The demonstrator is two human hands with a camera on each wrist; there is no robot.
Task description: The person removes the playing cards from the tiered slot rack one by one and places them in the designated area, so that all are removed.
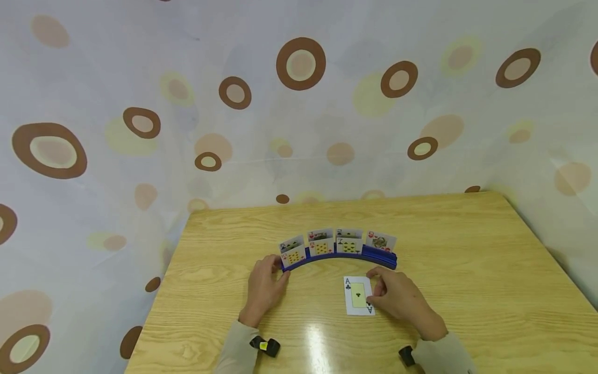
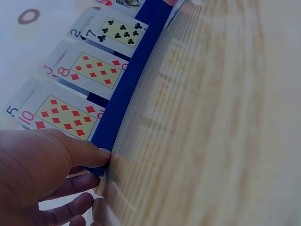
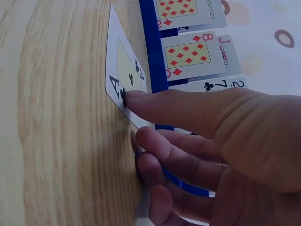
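Right hand point(image 1: 399, 297) pinches the ace of clubs point(image 1: 358, 294) by 1 edge, leaving most of its face readable, in front of the blue card holder point(image 2: 126, 94); the left hand point(image 1: 264, 284) grips that holder's left end, probably for steadiness, beside the slotted 10 of diamonds point(image 1: 293, 257).

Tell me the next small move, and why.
Probably carry the ace of clubs to the right end of the blue holder: the right hand pinches it, no card stands in front of the rightmost card, and the left hand holds the other end.
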